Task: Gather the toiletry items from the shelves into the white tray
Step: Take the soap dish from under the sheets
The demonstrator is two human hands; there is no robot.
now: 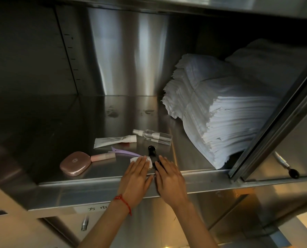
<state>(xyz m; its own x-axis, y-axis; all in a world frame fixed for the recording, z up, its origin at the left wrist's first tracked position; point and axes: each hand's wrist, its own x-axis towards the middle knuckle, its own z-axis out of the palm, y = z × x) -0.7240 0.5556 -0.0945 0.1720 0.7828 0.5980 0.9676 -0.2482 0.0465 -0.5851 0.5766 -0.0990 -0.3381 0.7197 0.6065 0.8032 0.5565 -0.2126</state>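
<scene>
Reaching over the front lip of a stainless-steel cabinet shelf (102, 179), both of the person's hands lie side by side, palms down. Left hand (137, 178), red string bracelet (122, 201) at the wrist: fingers straight and together, flat on a small white cotton pad (133, 159), gripping nothing. Right hand (168, 178): fingers straight, slightly spread, resting over the near end of a slim black hair clip (151, 153); whether any finger curls under it, I cannot tell. Remaining toiletries on the shelf, left to right: rose-gold rounded compact case (75, 163); pale pink tube (103, 156) touching the compact; lilac plastic hair clip (124, 152) just beside the cotton pad; white squeeze tube (113, 141) lying flat; clear plastic spray bottle (153, 136) on its side, behind the black clip. Tall stack of folded white cloths (220, 111) fills the shelf's right side, well apart from the hands.
</scene>
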